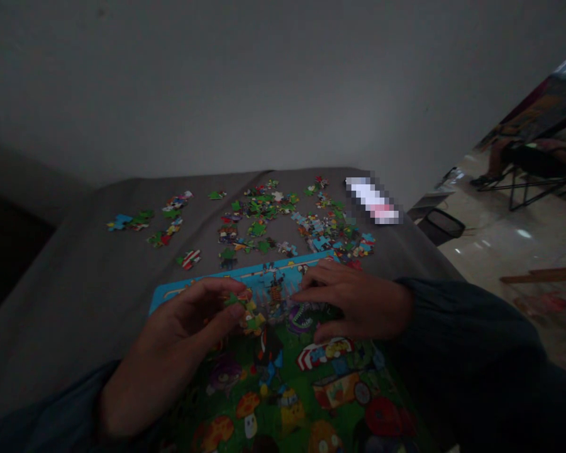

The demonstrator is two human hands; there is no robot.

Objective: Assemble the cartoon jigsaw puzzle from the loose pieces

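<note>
A colourful jigsaw puzzle picture board [283, 358] with a blue top border lies in front of me, showing cartoon figures on green. My left hand [183, 333] is closed on a small joined cluster of green and yellow jigsaw puzzle pieces [249, 318], pinched between thumb and fingers above the board's left side. Over the upper right of the board is my right hand [353, 299], its fingers bent and apart from the thumb. Nothing shows between them, and the fingertips are at or just above the picture. Part of the board is hidden under both hands.
Loose jigsaw pieces [264, 204] are scattered across the grey cloth-covered table [99, 277] beyond the board. A blurred-out phone-like object [372, 200] lies at the far right. A wall [264, 88] stands behind the table. A person's legs [497, 160] and a folding chair [523, 182] show at right.
</note>
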